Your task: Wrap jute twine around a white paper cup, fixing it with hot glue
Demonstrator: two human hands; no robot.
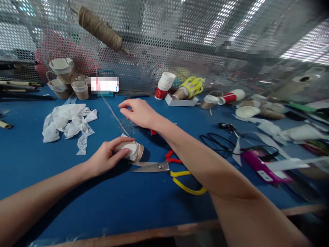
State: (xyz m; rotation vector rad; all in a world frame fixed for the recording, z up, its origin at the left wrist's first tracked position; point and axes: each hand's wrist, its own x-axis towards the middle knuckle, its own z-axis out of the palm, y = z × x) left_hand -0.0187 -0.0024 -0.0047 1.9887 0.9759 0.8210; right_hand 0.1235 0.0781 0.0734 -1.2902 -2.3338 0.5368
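Left hand [104,157] grips a small white cup [132,151] with brown band, tilted beside the metal scissors [166,167].
Beyond the scissors, right hand [140,111] is half-open; thin string [114,113] touches the cup.

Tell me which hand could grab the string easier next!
Probably the right hand: it looks empty and is close to the twine. The left hand seems busy, holding the small white-and-brown cup on its side.

Only head cam: sits above the blue table's [108,206] near edge, looks forward and down across it (close, wide framing), perforated screen [159,44] beyond the table's far side.
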